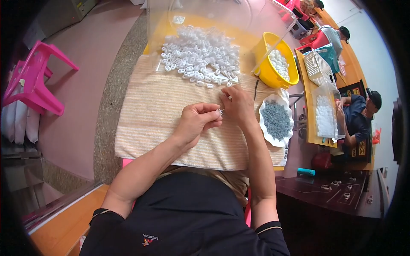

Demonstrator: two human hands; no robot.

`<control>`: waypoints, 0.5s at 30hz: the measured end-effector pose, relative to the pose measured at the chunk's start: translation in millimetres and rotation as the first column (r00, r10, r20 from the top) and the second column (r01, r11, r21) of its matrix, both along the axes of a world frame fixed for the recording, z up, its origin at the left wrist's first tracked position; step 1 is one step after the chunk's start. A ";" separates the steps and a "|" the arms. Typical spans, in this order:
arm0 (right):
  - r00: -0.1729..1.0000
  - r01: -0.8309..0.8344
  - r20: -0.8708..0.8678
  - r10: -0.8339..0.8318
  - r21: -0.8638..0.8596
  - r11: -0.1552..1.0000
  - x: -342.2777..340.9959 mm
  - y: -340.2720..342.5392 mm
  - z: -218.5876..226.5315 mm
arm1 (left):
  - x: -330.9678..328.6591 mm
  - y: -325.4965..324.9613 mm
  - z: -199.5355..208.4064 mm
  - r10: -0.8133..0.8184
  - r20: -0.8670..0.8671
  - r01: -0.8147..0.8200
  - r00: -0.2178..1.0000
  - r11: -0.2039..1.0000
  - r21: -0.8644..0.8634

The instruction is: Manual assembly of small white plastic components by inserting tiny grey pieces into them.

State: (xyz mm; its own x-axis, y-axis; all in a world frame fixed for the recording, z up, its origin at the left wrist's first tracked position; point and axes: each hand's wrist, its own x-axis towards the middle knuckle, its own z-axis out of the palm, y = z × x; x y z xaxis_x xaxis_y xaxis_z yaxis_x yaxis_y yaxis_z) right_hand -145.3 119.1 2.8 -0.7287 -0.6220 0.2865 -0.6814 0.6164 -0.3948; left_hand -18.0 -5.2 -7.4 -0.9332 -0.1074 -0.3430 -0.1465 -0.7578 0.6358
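Note:
My left hand (197, 122) pinches a small white plastic piece (219, 112) between thumb and forefinger, above the striped towel; a thin pin-like bit sticks out of it toward my other hand. Close beside it, my right hand (239, 105) has its fingers curled together, with a bit of a white piece (229, 97) showing at its fingertips. Just beyond both hands lies a heap of white oval two-holed plastic pieces (196, 53). To the right, a white scalloped dish (277, 144) holds many small grey metal parts (275, 119), too small to name.
A clear plastic bin (226, 13) stands tipped behind the heap. At its right is a yellow basin (261, 64) with white pieces inside. A thin dark strip (256, 90) lies near the dish. A pink stool (40, 81) stands left; other people sit at tables on the right.

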 end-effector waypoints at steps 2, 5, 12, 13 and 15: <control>1.000 0.000 0.019 -0.001 0.024 1.000 3.1 2.9 3.7 | 0.2 -0.4 -0.4 0.000 -0.005 0.000 1.000 1.000 0.002; 1.000 -0.001 0.026 -0.001 0.083 0.997 7.2 7.4 10.7 | 0.6 -1.1 -0.8 0.000 -0.012 0.000 1.000 1.000 0.002; 0.998 -0.057 0.033 0.054 0.099 0.993 8.7 16.6 15.5 | 0.0 -1.5 -2.1 -0.003 -0.016 0.003 1.000 1.000 -0.001; 0.993 -0.024 0.118 0.021 0.022 0.999 8.1 18.6 12.8 | -0.1 -1.1 -1.8 -0.004 -0.016 0.004 1.000 1.000 0.000; 0.979 0.014 0.205 -0.004 -0.051 0.999 5.3 22.1 7.8 | 0.3 -1.3 -1.0 -0.001 -0.002 0.001 1.000 1.000 -0.007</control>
State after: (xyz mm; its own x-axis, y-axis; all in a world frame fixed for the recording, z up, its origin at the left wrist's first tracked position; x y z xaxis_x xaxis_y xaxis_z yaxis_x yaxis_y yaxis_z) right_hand -140.0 141.2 10.6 -0.7807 -0.6033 0.1627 -0.5773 0.5969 -0.5571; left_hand -17.7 -6.5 -8.5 -0.9340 -0.1090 -0.3403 -0.1457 -0.7535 0.6411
